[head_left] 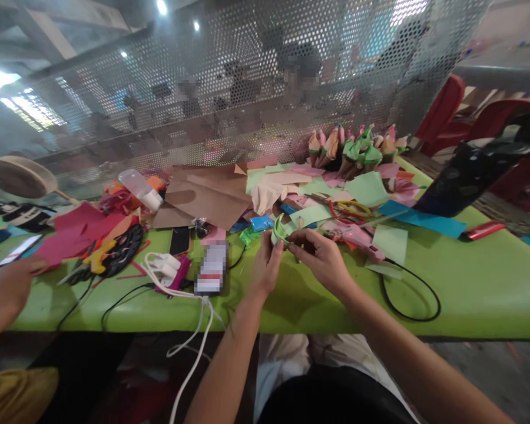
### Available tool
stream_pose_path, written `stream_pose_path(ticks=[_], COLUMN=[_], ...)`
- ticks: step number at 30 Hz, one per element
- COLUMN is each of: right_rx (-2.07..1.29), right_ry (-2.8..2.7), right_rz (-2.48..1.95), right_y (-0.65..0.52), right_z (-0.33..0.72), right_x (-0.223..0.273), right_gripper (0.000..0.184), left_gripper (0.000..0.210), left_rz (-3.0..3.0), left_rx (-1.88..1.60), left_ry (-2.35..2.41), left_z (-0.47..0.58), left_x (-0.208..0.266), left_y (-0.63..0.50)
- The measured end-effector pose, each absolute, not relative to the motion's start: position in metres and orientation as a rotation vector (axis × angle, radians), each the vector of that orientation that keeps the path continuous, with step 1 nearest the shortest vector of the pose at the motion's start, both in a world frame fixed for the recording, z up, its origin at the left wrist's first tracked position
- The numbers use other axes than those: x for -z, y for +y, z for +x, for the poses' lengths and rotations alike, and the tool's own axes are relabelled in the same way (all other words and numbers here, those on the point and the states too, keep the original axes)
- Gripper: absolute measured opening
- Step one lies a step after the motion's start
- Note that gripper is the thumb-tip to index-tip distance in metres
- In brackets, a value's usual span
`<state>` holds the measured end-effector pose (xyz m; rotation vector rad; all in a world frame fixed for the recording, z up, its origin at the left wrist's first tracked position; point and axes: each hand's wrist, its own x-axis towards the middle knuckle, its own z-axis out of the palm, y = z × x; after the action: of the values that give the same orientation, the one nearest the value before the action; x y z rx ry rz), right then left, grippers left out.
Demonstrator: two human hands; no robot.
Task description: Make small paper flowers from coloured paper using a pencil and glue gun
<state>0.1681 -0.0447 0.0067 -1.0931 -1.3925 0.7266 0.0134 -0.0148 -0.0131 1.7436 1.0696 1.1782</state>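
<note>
"Can you read any lettering?"
"None. The rectangular phone with a lit white screen (212, 268) is blurred into blocks, even its red band."
"And the translucent plastic bottle with a white cap (136, 187)?"
"Nothing legible on that either."

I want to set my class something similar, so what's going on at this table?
A person's left hand holds a curled piece of light green paper, with the right hand up close at its edge; whether that one grips it too is hard to tell. Loose coloured sheets lie beyond, and a cluster of wrapped paper cones stands at the back. At the far left, another person's hand is at the dark pink paper.
</note>
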Motion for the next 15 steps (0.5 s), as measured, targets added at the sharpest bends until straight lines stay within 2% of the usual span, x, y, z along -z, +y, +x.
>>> stream_pose_path(ticks=[9,15], right_rx=[-0.690,-0.709], right_ry=[-1.427,-1.435], right_rz=[-1.094,-1.096], right_y=[-0.0430,-0.0427], right_z=[0.1718,0.1749], right_x=[-0.0035,-0.0074], right_gripper=[0.018,0.021], left_gripper=[0.034,0.041], left_rz=[1.794,1.777], left_rx=[-1.142,-1.107], left_ry=[1.091,1.109], left_z=[0.0121,0.0117], left_x=[0.0120,0.0122], left_y=[-0.0149,-0.0156])
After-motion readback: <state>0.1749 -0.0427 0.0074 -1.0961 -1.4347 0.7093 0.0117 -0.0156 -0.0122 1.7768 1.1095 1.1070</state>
